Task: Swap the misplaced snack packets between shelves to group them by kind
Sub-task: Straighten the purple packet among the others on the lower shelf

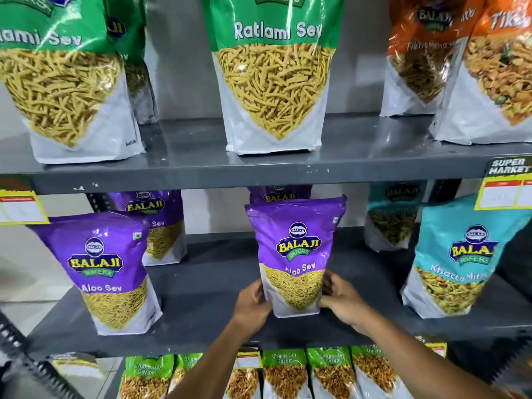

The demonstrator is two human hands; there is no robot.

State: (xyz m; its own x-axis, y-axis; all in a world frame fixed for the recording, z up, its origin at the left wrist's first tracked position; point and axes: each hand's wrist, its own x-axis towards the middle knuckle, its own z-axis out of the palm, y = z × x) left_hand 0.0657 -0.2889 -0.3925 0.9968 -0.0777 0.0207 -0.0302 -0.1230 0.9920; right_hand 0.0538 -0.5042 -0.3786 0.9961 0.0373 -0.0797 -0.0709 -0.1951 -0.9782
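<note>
Hands on a purple packet, middle shelf.
Left hand (253,298) and right hand (342,300) clasp the upright purple packet (293,254) by its lower sides on the grey shelf (201,298).

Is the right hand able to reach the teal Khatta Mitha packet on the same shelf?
Probably yes. The right hand holds the Aloo Sev packet now, but the shelf between it and the Khatta Mitha packet is bare.
</note>
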